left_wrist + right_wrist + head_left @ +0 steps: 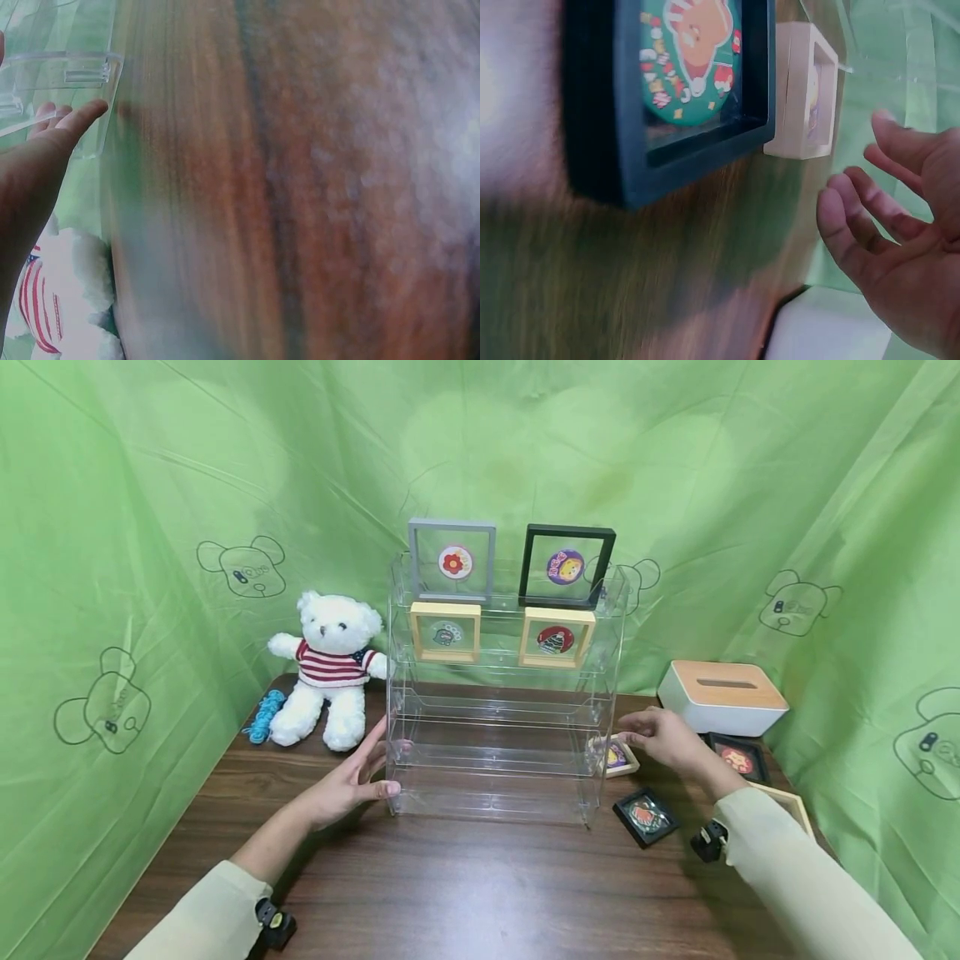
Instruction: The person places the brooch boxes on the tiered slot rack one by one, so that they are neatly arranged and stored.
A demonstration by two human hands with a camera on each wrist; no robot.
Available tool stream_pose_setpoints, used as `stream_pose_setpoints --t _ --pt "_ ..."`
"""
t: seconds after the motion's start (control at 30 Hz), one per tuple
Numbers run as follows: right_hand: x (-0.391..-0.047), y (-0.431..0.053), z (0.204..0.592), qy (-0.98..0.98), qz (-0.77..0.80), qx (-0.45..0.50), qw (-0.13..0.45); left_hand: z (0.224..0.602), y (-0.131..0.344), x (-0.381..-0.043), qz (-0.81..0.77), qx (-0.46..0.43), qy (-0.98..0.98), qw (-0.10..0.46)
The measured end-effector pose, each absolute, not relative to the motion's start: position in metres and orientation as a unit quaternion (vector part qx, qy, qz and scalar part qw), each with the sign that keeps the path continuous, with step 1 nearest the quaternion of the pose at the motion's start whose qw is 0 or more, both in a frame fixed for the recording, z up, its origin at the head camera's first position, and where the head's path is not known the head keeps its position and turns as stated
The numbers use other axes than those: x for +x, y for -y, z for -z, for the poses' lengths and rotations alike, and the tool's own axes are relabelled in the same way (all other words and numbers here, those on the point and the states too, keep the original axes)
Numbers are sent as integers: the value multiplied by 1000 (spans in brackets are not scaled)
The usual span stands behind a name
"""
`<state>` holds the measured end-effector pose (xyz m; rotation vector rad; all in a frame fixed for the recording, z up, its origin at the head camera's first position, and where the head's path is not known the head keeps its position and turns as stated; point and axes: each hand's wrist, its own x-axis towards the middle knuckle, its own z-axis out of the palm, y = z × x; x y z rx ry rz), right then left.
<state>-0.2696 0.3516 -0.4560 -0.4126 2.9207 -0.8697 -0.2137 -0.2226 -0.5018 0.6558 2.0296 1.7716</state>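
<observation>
A clear acrylic tiered display rack (491,806) stands on the wooden table. My left hand (341,789) is at the rack's left side panel, its fingers extended and thumb by the front edge. Beside the right panel my right hand (663,739) hovers with loosely bent fingers and nothing in them. Just under those fingers lies a small light-wood frame (802,90) with a purple badge. Nearer me is a black frame (645,817) with a green and orange badge. On the rack's top tier stand a grey frame (452,596) and a black-edged frame (558,602); two light-wood frames (446,656) sit one tier lower.
Left of the rack sits a white teddy bear (330,664) in a striped sweater, with a blue yarn bundle (264,717) beside it. At the right are a tissue box (720,697), another black frame (757,760) and a wooden frame (795,806) partly behind the sleeve. Green curtain surrounds the table.
</observation>
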Motion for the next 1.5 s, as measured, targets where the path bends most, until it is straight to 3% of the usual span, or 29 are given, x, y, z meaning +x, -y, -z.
stream_pose_setpoints --t 0.13,0.27,0.63,1.1,1.5 --pt "-281 -352 463 -939 308 -123 90 501 223 -214 -626 230 -722 183" --pt "-288 -352 471 -945 287 -116 102 500 222 -213 -628 228 -721 184" --pt "-290 -348 486 -963 241 -117 39 499 223 -212 -630 219 -721 188" --pt "-278 -357 473 -944 310 -98 55 500 223 -211 -628 216 -724 188" --pt "-253 -380 438 -944 303 -124 -47 499 223 -212 -626 218 -724 189"
